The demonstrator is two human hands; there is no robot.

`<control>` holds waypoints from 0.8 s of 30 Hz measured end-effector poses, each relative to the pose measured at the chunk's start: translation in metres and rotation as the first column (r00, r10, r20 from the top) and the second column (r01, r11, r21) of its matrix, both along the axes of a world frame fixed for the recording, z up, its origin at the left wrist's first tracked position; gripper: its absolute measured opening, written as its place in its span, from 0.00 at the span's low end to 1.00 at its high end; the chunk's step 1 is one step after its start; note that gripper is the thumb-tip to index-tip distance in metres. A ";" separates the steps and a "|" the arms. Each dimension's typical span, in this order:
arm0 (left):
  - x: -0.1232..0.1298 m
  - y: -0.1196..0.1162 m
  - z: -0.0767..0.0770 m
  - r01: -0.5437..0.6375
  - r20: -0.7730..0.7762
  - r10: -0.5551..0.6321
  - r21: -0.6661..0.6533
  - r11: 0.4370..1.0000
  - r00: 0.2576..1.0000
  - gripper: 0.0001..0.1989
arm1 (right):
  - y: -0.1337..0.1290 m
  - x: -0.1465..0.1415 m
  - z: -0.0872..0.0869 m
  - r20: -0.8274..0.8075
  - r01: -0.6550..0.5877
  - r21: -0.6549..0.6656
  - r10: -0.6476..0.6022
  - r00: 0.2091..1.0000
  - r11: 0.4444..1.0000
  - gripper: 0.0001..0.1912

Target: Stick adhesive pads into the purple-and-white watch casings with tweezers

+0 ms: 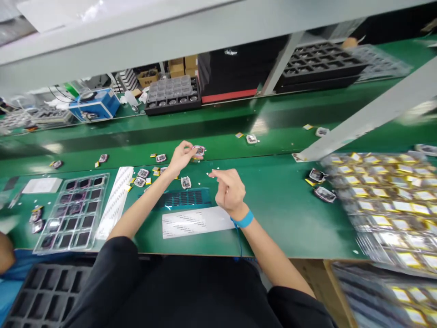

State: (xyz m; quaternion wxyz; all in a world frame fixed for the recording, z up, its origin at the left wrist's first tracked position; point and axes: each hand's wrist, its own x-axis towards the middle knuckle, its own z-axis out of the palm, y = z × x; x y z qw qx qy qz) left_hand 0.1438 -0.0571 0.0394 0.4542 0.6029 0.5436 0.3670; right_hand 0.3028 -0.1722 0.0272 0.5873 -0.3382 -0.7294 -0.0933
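Observation:
My left hand (181, 157) is closed on a small watch case (199, 150) with electronics inside, held just above the bench between thumb and fingers. To its right, my right hand (231, 189) has its fingers curled and thumb and forefinger together. What they pinch, if anything, is too small to name; small white bits lie by the fingertips. A blue band (243, 220) circles that wrist. Between the forearms lie a loose watch case (185, 182), a teal-edged sheet with dark pieces (186, 197) and a white printed strip (184, 224).
Several watch cases with yellow-edged batteries (139, 181) lie left of my left forearm. A clear tray (106, 191) of dark screens stands farther left. Stacked trays of batteries (385, 193) fill the right side. A slanted white post (362, 118) rises at right; another person's arm (5, 255) shows at lower left.

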 end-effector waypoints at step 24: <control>-0.042 -0.123 0.002 -0.071 0.416 0.081 -0.040 0.997 0.906 0.11 | -0.010 -0.020 -0.009 0.203 -0.036 -0.398 0.127 0.971 0.917 0.10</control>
